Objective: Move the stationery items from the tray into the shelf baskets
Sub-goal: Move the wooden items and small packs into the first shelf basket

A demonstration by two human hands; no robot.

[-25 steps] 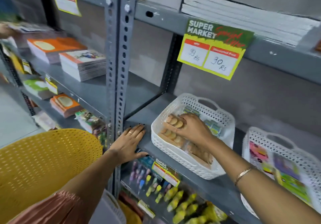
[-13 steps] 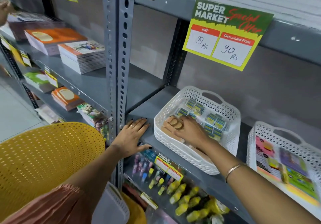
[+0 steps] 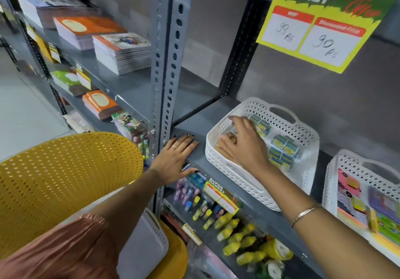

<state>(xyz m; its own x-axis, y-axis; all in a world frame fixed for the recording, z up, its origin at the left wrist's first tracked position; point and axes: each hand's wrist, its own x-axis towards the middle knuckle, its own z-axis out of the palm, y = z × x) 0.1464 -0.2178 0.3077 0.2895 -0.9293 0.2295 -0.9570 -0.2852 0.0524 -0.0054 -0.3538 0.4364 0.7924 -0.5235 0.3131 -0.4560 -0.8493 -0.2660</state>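
Right hand (image 3: 244, 146) is down inside the white basket (image 3: 303, 140) on the grey shelf (image 3: 201, 114), fingers spread loosely and reaching toward the back left corner. From this angle I can't tell if it's actually gripping anything, since the palm covers whatever is under it. There's a tan packet (image 3: 225, 143) poking out beneath the fingers on the left side of the basket, mostly hidden, so I can't tell which way it runs.

The blue-and-yellow packs (image 3: 281, 149) sit along the right half of the basket. They're small and boxy, lying flat in a loose row that runs from the back of the basket toward the front, roughly along the basket's long side. The printing on them is too blurry to read.

Left hand (image 3: 175, 159) is flat on the front edge of the shelf, palm down, fingers pointing at the back wall, thumb hooked over the lip. It's empty, just braced there right beside the slotted upright post (image 3: 171, 62).

A second white basket (image 3: 346, 166) is over to the right, cut off by the frame edge, with some colourful flat packs in it that are too smeared to identify. A price sign (image 3: 320, 30) hangs off the shelf above. Stacks of notebooks (image 3: 123, 51) fill the next bay on the left. The yellow tray (image 3: 65, 181) is at lower left, partly behind the left arm, and its inside isn't visible from here.
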